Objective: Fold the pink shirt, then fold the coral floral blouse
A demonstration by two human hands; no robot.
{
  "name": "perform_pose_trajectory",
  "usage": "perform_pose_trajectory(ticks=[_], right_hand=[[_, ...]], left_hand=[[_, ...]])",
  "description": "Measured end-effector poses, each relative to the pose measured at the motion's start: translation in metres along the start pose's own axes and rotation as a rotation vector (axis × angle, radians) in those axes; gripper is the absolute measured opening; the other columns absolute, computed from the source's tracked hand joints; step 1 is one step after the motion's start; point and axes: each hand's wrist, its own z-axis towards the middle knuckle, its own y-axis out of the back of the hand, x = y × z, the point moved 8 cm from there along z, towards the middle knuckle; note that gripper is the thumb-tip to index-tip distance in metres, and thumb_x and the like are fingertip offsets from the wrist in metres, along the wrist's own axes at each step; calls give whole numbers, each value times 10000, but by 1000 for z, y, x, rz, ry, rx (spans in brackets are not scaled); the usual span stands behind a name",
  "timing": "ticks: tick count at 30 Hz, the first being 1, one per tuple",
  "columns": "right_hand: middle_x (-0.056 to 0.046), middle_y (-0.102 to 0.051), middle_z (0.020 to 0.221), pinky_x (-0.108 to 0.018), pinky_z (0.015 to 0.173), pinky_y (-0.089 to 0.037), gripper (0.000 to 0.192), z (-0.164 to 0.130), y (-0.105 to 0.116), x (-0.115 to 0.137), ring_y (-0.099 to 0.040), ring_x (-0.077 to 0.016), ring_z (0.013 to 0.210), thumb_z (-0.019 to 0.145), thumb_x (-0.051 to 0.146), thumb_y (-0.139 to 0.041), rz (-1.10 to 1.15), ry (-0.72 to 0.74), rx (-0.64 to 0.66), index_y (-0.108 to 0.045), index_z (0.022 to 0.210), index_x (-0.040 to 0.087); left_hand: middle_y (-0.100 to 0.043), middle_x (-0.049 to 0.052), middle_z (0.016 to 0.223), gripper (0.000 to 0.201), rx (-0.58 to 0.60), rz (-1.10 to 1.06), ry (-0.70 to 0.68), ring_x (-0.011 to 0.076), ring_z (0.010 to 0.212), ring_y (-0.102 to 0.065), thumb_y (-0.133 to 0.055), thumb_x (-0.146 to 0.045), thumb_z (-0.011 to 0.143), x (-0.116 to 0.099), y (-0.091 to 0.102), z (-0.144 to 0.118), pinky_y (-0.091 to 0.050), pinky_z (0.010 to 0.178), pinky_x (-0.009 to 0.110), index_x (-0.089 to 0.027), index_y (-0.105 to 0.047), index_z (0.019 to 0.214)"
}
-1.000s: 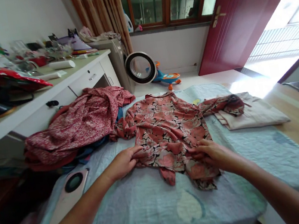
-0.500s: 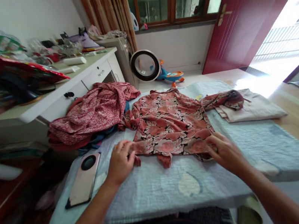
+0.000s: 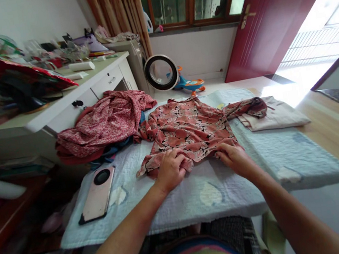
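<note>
The floral blouse point(image 3: 189, 130) lies flat on the quilted pad point(image 3: 174, 199) over the tabletop, its long axis running straight away from the person, hem nearest. Left hand point(image 3: 170, 170) and right hand point(image 3: 234, 159) each have a grip closed on the hem, equally near, with the pink phone point(image 3: 97, 194) well apart at left

Both hands press the near hem of a floral blouse point(image 3: 189, 130) spread on a pale quilted pad point(image 3: 199, 195) — left hand point(image 3: 170, 170), right hand point(image 3: 234, 157) — with a phone point(image 3: 98, 194) lying to the left.
</note>
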Motion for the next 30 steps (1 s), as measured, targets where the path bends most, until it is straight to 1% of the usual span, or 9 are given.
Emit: perform_pose_trajectory(ticks=[5, 8, 12, 15, 19, 23, 24, 26, 30], right_hand=[[-34, -692, 824, -286, 670, -435, 247, 20, 24, -7, -608, -184, 726, 884, 387, -505, 150, -80, -144, -655, 977, 214], [-52, -694, 928, -299, 721, -459, 342, 30, 31, -4, -621, -198, 792, 762, 298, -600, 164, -23, -147, -628, 1087, 194], [-100, -661, 1112, -339, 881, -454, 470, 36, 46, 1, -609, -232, 1011, 685, 142, -507, 109, 52, -235, -617, 1141, 169], [-84, -676, 1016, -332, 854, -457, 454, 31, 51, 5, -616, -217, 937, 715, 124, -478, 99, 40, -237, -622, 1144, 163], [-50, -687, 993, -287, 807, -453, 456, 8, 34, 36, -617, -180, 883, 724, 92, -489, 145, 154, -18, -631, 1146, 188], [-20, -707, 965, -232, 707, -465, 446, -32, -16, 77, -635, -143, 801, 746, 113, -564, 295, 306, 548, -635, 1175, 210], [-20, -709, 947, -232, 700, -469, 393, -38, -23, 80, -638, -144, 793, 763, 137, -580, 320, 300, 610, -647, 1145, 206], [-26, -700, 901, -249, 706, -472, 256, -32, -27, 73, -634, -152, 783, 813, 177, -564, 306, 240, 531, -669, 1046, 195], [-77, -651, 1033, -333, 848, -459, 283, -4, -9, 38, -597, -214, 955, 840, 238, -578, 53, 140, 34, -646, 1110, 193]], left_hand=[[-661, 16, 739, 257, -91, -512, 331, 161, 703, -604, -510, -379, 892, 40, 12, 30, -473, 714, 287, -184, -599, 750], [-654, 2, 662, 275, -194, -708, 452, 147, 614, -593, -528, -422, 854, 63, 14, 47, -462, 640, 259, -184, -604, 739], [-686, 14, 708, 242, -304, -735, 473, 161, 671, -633, -544, -389, 823, 75, 27, 61, -494, 686, 269, -180, -661, 787], [-725, 43, 833, 219, -388, -572, 415, 184, 837, -652, -575, -347, 809, 70, 47, 61, -499, 815, 292, -173, -707, 796], [-695, 25, 710, 246, -345, -634, 411, 155, 691, -632, -568, -354, 818, 60, 53, 57, -501, 716, 266, -164, -675, 705], [-658, 8, 636, 257, -296, -827, 479, 113, 542, -578, -585, -389, 818, 42, 46, 44, -440, 528, 211, -165, -611, 696], [-672, 15, 664, 254, -278, -883, 502, 113, 542, -587, -594, -405, 819, 35, 42, 38, -432, 509, 205, -164, -610, 739], [-706, 31, 746, 269, -228, -1015, 544, 123, 587, -628, -627, -433, 813, 20, 29, 23, -460, 544, 210, -168, -600, 854], [-709, 58, 987, 313, -168, -1257, 519, 159, 796, -691, -687, -388, 776, -9, 1, -16, -529, 749, 283, -187, -562, 980]])
